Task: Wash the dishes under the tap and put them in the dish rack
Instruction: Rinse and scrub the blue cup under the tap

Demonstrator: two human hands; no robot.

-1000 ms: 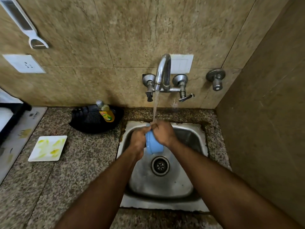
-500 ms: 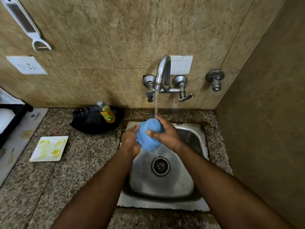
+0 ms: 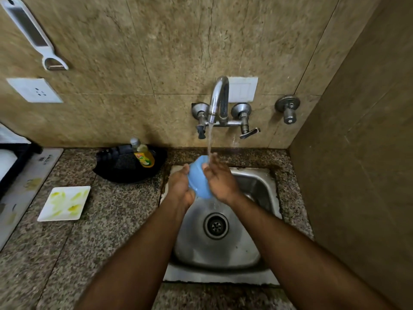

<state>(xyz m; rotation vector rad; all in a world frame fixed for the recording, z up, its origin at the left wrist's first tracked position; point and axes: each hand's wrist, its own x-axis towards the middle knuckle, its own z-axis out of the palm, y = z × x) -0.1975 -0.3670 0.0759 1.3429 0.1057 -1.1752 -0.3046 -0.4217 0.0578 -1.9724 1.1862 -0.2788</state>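
We hold the blue bowl (image 3: 198, 180) over the sink (image 3: 266, 186), under the tap (image 3: 218, 97) water. Its bottom faces us. Our left hand (image 3: 180, 186) cups it; our right hand (image 3: 220, 179) lies flat, fingers together.

A home kitchen: steel sink (image 3: 266, 182), wall tap (image 3: 218, 101), granite counter (image 3: 100, 231), dish-soap bottle (image 3: 143, 155).

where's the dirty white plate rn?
In the head view, the white plate lies flat on the granite counter, left of the sink and in front of the black pan holding the soap bottle.
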